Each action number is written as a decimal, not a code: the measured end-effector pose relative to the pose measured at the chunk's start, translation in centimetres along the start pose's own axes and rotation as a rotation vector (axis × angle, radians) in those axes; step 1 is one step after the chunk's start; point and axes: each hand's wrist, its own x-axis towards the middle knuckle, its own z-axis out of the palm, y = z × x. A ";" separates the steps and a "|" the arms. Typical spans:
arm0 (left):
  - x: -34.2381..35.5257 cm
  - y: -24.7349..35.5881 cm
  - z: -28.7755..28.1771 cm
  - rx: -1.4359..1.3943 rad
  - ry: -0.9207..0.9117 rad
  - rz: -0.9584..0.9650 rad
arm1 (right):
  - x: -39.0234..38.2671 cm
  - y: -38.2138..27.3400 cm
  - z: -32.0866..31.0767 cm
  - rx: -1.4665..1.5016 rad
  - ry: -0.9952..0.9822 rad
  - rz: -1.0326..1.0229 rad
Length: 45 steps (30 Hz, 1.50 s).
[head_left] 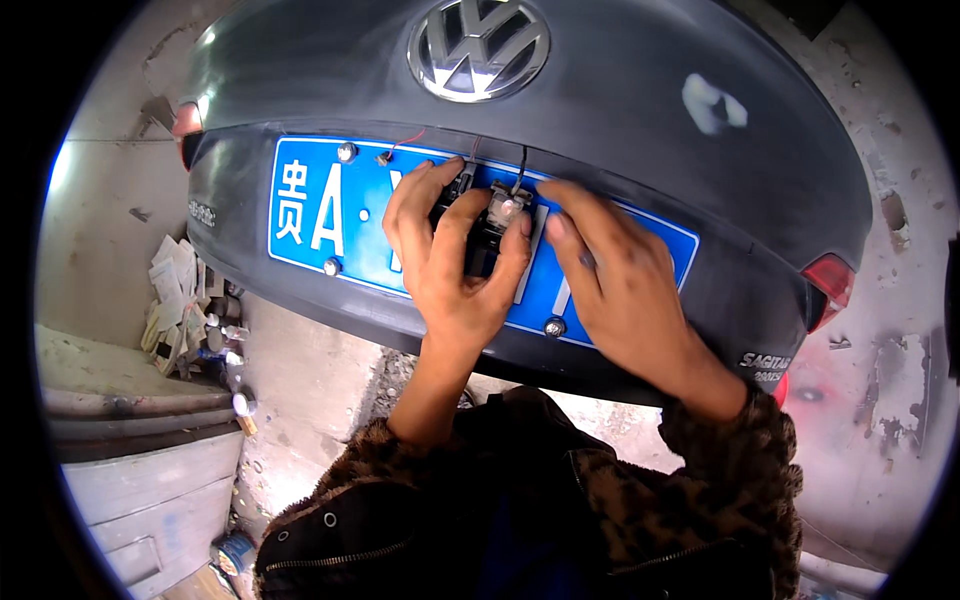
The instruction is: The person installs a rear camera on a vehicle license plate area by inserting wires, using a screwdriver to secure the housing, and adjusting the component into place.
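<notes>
Left hand (452, 275) grips a wired lamp unit (508, 208) in its fingers (517, 258), seemingly steadying it over the blue plate (375, 215), beside the parted fingers of the right hand (632, 280).

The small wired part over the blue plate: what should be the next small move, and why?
Perhaps the right hand should gently steady the dark wire, because it reaches the small wired part that the left hand grips, and the right hand's fingers are close.
</notes>
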 end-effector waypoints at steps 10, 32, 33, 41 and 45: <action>0.0 -0.2 -0.1 -0.019 0.038 0.016 | 3.1 1.0 1.1 0.077 0.050 -0.208; -0.2 0.0 -0.3 0.047 0.018 -0.007 | 3.3 1.6 0.8 0.263 -0.100 0.074; -0.2 0.0 -0.4 0.070 0.015 -0.009 | 3.3 1.5 0.8 0.290 -0.109 0.120; 0.9 1.1 -0.8 0.104 0.026 0.062 | 3.3 1.3 0.0 0.719 -0.223 0.350; 2.4 1.8 -0.6 0.036 0.074 0.048 | 3.3 1.5 0.2 0.783 -0.238 0.327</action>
